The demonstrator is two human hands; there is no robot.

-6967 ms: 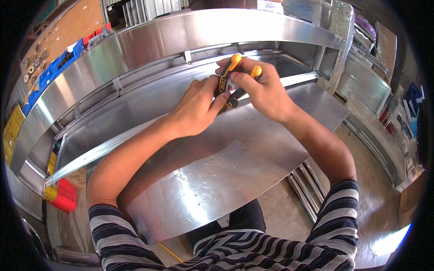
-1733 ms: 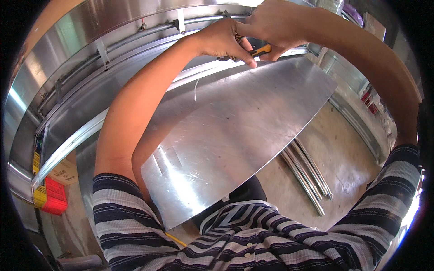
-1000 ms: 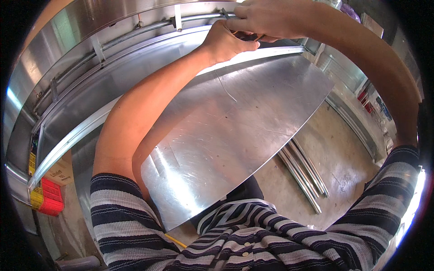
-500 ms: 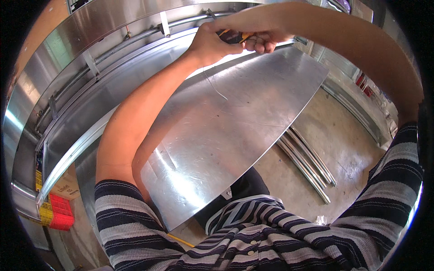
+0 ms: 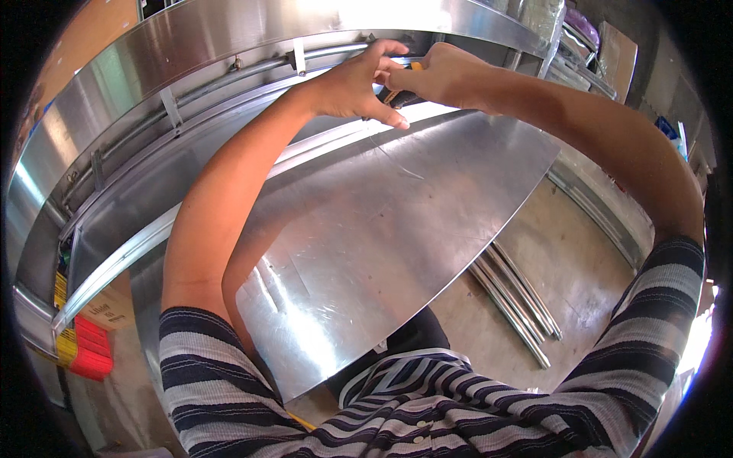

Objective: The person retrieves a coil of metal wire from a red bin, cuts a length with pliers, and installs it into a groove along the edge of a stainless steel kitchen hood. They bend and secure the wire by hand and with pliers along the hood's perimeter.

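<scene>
A tool with an orange-and-black handle [image 5: 401, 90] is gripped in the right hand [image 5: 450, 75], fingers curled tight around it, so only a short stretch of handle can be seen; the working end is hidden. It's held up at the far edge of the big steel sheet [image 5: 382, 244], right under the curved steel shelf [image 5: 229, 30]. The left hand [image 5: 355, 80] is set against the tool, thumb and fingers pinched in toward it. No real containers here, just a red and yellow box [image 5: 80, 351] low on the left, contents not visible. Some metal rods [image 5: 515, 298] are lying on the floor.
</scene>
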